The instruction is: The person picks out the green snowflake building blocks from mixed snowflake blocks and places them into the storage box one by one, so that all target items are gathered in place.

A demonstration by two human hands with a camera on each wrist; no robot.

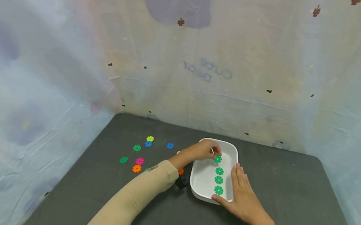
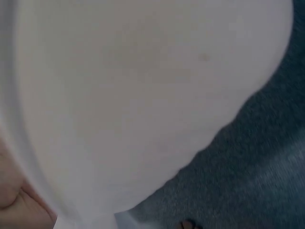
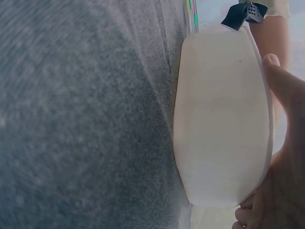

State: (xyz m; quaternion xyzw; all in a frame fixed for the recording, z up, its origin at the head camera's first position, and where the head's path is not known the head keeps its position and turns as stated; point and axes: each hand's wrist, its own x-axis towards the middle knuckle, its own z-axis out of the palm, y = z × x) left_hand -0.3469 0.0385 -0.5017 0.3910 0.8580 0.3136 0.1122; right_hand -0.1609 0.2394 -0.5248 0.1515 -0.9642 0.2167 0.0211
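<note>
A white tray (image 1: pixel 196 177) stands on the grey table with a row of green flower-shaped discs (image 1: pixel 218 179) on its floor. My left hand (image 1: pixel 205 150) reaches over the tray's left rim, its bent fingertips pinching another green disc (image 1: pixel 218 159) at the far end of that row. Along the right rim lies my right hand (image 1: pixel 243 200), fingers straight and thumb spread to the near corner. The right wrist view shows its thumb (image 3: pixel 279 78) at the rim. In the left wrist view, the tray's white wall (image 2: pixel 143 95) fills most of the picture and hides the fingertips.
Left of the tray, loose flower discs lie scattered: a yellow one (image 1: pixel 150 138), blue ones (image 1: pixel 170 146), a pink one (image 1: pixel 139 161), orange ones (image 1: pixel 136 168) and green ones (image 1: pixel 123 160). My left forearm (image 1: pixel 140 196) crosses over the table beside them. A printed curtain (image 1: pixel 189 102) hangs behind the table.
</note>
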